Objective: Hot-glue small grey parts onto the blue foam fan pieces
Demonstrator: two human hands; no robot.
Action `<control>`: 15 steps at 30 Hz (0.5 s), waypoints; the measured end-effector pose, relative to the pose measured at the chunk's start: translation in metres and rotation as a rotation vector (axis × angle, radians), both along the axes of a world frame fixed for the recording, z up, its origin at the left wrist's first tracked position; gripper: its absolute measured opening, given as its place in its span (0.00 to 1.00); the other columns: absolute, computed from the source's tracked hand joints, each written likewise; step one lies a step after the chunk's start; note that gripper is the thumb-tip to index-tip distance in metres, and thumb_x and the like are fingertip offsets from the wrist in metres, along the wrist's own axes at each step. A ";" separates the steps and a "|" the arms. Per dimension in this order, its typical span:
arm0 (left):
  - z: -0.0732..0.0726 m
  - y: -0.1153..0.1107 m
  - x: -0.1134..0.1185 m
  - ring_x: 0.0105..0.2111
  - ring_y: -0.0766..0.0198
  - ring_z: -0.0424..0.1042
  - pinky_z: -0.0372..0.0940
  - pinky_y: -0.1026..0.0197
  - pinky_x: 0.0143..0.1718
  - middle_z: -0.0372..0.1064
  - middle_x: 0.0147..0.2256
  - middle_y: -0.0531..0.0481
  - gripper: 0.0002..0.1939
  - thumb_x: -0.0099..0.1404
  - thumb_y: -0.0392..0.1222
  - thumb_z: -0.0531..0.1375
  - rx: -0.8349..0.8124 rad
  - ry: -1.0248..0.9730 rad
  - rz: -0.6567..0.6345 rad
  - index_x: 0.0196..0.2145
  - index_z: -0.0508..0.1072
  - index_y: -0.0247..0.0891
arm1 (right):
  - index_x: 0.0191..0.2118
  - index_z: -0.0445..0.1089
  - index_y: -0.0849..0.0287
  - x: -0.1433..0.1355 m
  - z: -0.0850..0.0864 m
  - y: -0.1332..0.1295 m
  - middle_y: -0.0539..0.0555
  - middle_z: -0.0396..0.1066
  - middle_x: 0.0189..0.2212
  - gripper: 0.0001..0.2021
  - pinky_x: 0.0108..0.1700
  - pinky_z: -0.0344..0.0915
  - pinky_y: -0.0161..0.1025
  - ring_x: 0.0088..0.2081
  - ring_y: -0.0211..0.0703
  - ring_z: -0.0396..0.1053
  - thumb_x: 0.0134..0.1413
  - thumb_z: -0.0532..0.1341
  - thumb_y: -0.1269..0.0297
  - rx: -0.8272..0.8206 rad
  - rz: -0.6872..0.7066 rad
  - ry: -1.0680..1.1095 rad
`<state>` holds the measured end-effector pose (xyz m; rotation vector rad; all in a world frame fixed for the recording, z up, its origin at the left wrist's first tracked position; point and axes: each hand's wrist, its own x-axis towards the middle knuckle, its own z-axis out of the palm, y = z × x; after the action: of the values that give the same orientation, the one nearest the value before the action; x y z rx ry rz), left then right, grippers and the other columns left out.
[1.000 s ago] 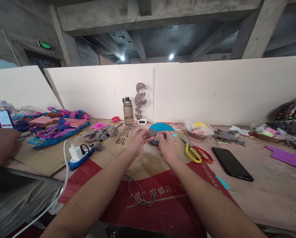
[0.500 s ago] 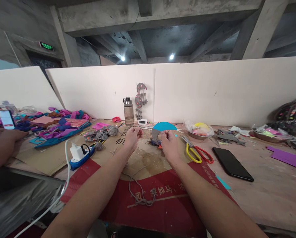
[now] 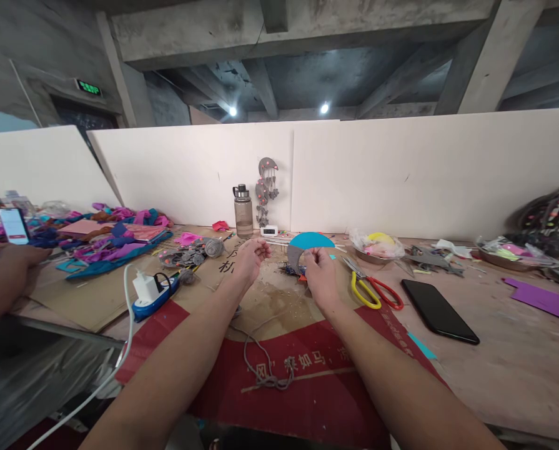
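A wide work surface (image 3: 508,369) runs across the room beneath white panels (image 3: 377,175) that stand along its far edge; above them are bare concrete beams (image 3: 307,40), two bright ceiling lights (image 3: 325,108), and a green lit sign (image 3: 89,87) at upper left. In the middle of the surface lies brown cardboard with a red printed border (image 3: 316,403), dusted with small scraps and crossed by a loose grey cord (image 3: 270,382). Over it, the right hand (image 3: 320,272) has a pinching grip on a curved piece (image 3: 313,239), blue along the top and grey at the lower left. The left hand (image 3: 250,261) is held up just apart from that piece, its fingers curled in, tips near one another; at this size I cannot tell whether its grip is fully closed or has a thread in it. Beyond the hands stand a water bottle (image 3: 243,215), a small white clock (image 3: 268,231) and a grey dangling ornament (image 3: 267,167) against the panel. Yellow-and-red-handled scissors (image 3: 367,295) lie to the right, near a black phone (image 3: 440,311), with a plastic-filled bowl (image 3: 376,257) behind. On the left are a blue power strip (image 3: 153,305), a ball of grey yarn (image 3: 214,247), heaped purple and blue scraps (image 3: 133,219), and another person's hand (image 3: 14,257) beside a lit phone (image 3: 13,225).
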<state>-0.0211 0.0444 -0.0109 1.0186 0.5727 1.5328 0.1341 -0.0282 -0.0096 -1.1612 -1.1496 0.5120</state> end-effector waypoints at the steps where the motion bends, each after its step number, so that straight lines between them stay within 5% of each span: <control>1: 0.000 0.000 0.000 0.24 0.68 0.67 0.61 0.63 0.27 0.66 0.22 0.51 0.04 0.49 0.37 0.59 0.001 0.009 -0.010 0.23 0.68 0.33 | 0.28 0.59 0.56 0.000 0.000 0.000 0.46 0.57 0.22 0.09 0.28 0.54 0.35 0.25 0.38 0.55 0.51 0.52 0.56 -0.001 -0.002 -0.003; 15: 0.007 -0.005 -0.001 0.21 0.70 0.63 0.54 0.66 0.23 0.62 0.20 0.54 0.06 0.48 0.35 0.58 0.073 0.015 0.050 0.20 0.61 0.37 | 0.27 0.59 0.55 0.000 0.000 -0.003 0.46 0.57 0.21 0.08 0.27 0.53 0.35 0.25 0.38 0.54 0.50 0.53 0.57 -0.003 -0.005 -0.037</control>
<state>-0.0224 0.0394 -0.0035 1.0789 0.5601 1.6014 0.1337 -0.0310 -0.0091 -1.1800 -1.1778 0.4899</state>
